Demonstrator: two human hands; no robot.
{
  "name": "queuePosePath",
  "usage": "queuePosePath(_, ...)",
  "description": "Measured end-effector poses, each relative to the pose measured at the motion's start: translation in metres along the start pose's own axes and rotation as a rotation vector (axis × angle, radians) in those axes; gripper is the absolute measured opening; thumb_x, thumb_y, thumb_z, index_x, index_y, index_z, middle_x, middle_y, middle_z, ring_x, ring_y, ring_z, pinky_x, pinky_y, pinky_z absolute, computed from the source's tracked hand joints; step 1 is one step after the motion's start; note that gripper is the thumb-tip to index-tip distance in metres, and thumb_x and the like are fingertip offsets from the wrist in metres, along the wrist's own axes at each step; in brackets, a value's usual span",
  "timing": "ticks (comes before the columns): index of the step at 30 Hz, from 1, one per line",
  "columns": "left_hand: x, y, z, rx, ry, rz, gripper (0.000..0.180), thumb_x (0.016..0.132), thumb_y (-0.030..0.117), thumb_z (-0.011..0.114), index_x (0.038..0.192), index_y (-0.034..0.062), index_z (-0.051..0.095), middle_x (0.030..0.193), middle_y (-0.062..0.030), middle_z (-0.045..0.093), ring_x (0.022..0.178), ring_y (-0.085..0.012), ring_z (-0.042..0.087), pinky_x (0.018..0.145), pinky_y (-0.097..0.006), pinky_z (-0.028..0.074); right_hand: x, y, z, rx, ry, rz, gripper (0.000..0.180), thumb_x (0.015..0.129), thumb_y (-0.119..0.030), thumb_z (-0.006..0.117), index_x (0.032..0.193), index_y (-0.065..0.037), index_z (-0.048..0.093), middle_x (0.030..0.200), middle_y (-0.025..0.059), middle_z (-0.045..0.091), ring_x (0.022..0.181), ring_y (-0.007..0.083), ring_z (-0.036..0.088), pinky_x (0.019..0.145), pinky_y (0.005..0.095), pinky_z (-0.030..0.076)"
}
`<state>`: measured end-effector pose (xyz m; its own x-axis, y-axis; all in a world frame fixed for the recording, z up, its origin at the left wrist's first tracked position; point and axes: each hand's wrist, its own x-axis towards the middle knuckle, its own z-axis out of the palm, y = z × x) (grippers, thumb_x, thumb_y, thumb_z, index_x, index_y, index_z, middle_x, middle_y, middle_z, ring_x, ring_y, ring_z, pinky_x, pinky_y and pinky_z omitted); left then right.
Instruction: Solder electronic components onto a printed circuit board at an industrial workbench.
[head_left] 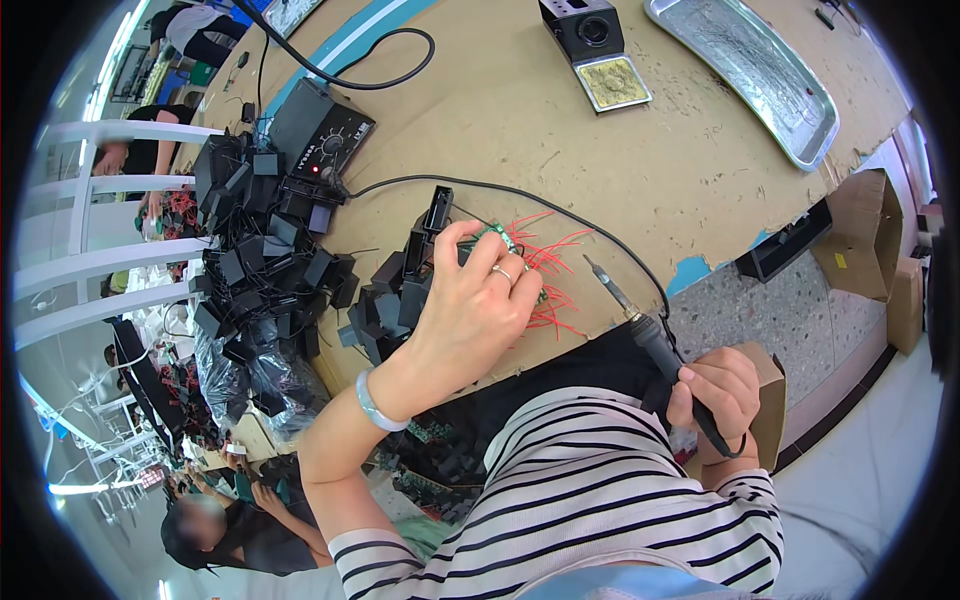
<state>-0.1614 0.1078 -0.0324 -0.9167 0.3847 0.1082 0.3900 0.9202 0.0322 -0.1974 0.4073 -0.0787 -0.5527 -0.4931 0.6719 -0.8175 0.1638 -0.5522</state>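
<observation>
My right hand [718, 392] is wrapped round the dark handle of a soldering iron [658, 348], whose metal tip points up and left, apart from the boards. My left hand [480, 290] is closed at a small green circuit board [499, 236], pinching it at the table's near edge. Thin red wires [548, 262] fan out to the right of those fingers, and more green board shows beneath them. Small black plastic housings [395, 305] lie just left of my left hand; one open housing [438, 208] stands beyond it. My palm and fingers hide part of the boards.
A large heap of black cased parts with cables [265, 240] covers the table's left side, beside a black soldering station [322, 130]. Its cable arcs across the table to the iron. Farther off are an iron stand with a tip-cleaning tray [612, 82] and a metal tray [745, 75]. Other people work at left.
</observation>
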Motion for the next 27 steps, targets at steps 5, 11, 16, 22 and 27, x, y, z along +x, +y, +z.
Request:
queuePosePath(5,0.004,0.000,-0.001,-0.015,-0.013,-0.012,0.016,0.077,0.010,0.076,0.090,0.0058,0.068,0.092,-0.0047,0.062,0.098,-0.0261,0.056,0.104,-0.049,0.039,0.000,0.002,-0.003,-0.014,0.020,-0.003,0.023,0.076,0.001,0.073,0.097,-0.003,0.065,0.074,0.0049,0.067,0.056,0.0202,0.063,0.051,0.0307,0.049)
queuePosePath(11,0.009,0.000,-0.011,-0.147,-0.048,-0.221,0.074,0.064,0.031,0.092,0.122,0.0032,0.057,0.127,-0.0138,0.053,0.119,-0.0343,0.050,0.101,-0.047,0.041,0.000,0.000,-0.006,-0.045,0.076,0.007,0.019,0.080,0.000,0.072,0.097,-0.003,0.065,0.073,0.0056,0.067,0.056,0.0210,0.062,0.053,0.0321,0.050)
queuePosePath(16,-0.001,-0.004,-0.009,-0.111,-0.267,-0.337,0.089,0.059,0.032,0.094,0.128,-0.0030,0.051,0.131,-0.0183,0.052,0.121,-0.0363,0.050,0.098,-0.045,0.043,-0.005,0.001,-0.005,-0.095,0.138,-0.008,0.008,0.085,0.000,0.068,0.090,0.000,0.062,0.073,0.0113,0.065,0.056,0.0279,0.060,0.052,0.0368,0.049)
queuePosePath(22,-0.008,-0.022,-0.003,-0.217,-0.089,-0.306,0.075,0.046,0.030,0.097,0.106,0.0019,0.062,0.123,-0.0173,0.052,0.111,-0.0379,0.053,0.091,-0.048,0.048,-0.025,0.025,0.000,-0.087,0.406,-0.178,0.005,0.086,0.009,0.063,0.084,0.009,0.059,0.064,0.0174,0.057,0.051,0.0261,0.053,0.047,0.0359,0.043)
queuePosePath(27,-0.037,-0.044,-0.030,-0.291,-0.023,-0.351,0.075,0.048,0.031,0.099,0.105,0.0003,0.062,0.121,-0.0189,0.052,0.107,-0.0394,0.055,0.090,-0.046,0.050,-0.013,0.022,0.003,-0.051,0.400,-0.264,0.004,0.087,0.008,0.062,0.084,0.009,0.060,0.064,0.0212,0.059,0.049,0.0273,0.054,0.044,0.0343,0.042)
